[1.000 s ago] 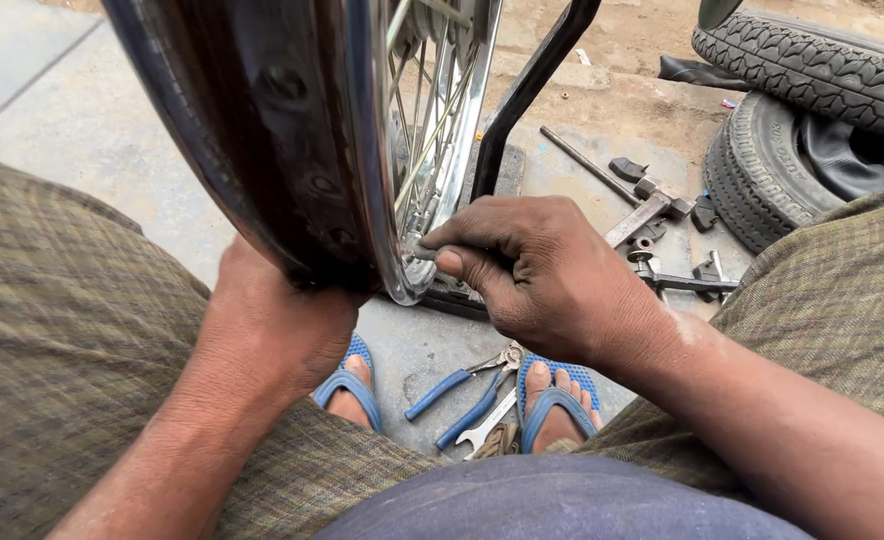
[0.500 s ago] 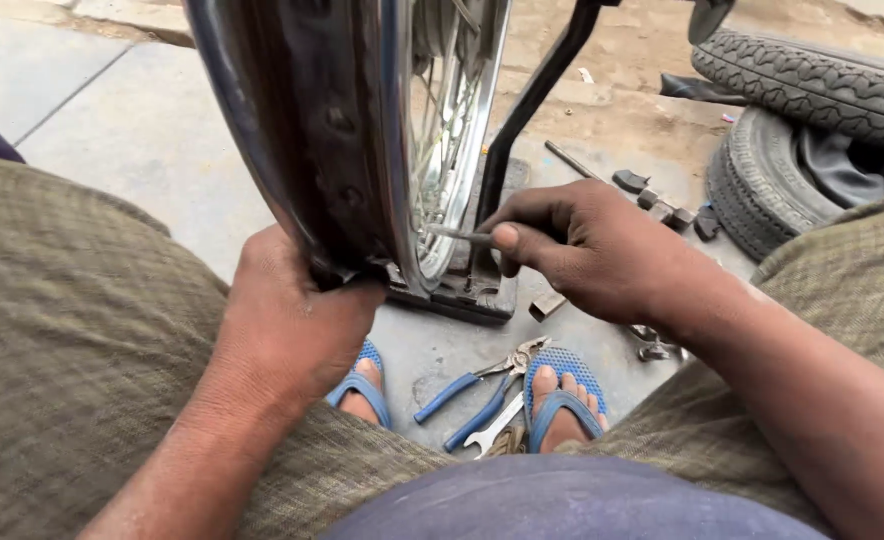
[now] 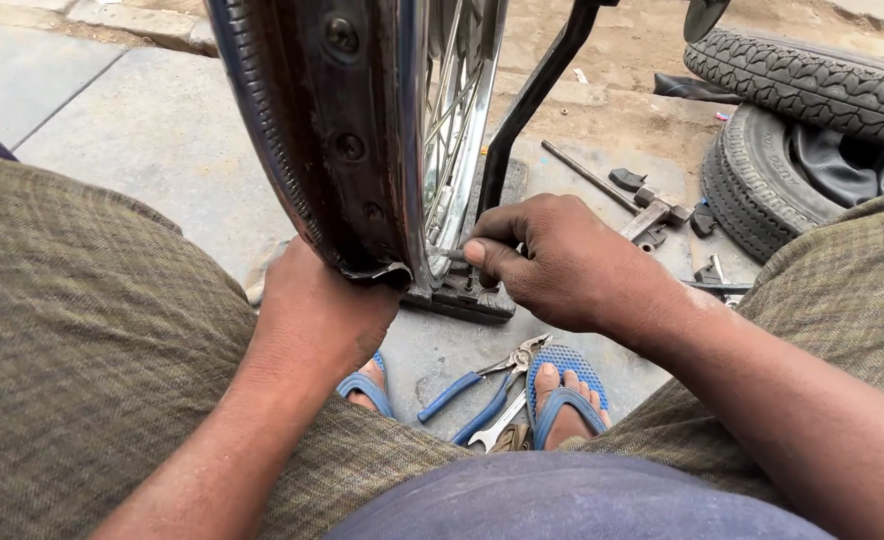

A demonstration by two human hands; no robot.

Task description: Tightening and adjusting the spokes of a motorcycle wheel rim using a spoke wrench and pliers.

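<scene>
Your left hand (image 3: 324,315) gripped the bottom of the chrome spoked wheel rim (image 3: 362,140) while your right hand (image 3: 552,262) pinched a thin metal tool (image 3: 452,255) against it.

Nothing like that here, honestly: no packages, labels, signs or screens anywhere in view, just bare workshop stuff on the ground.

one spoked wheel rim (image 3: 362,140) between two hands, left hand (image 3: 322,310), right hand (image 3: 562,265), two tyres (image 3: 812,120) beyond right hand, one blue-handled pliers (image 3: 482,385) below hands, two blue sandals (image 3: 562,390)
</scene>
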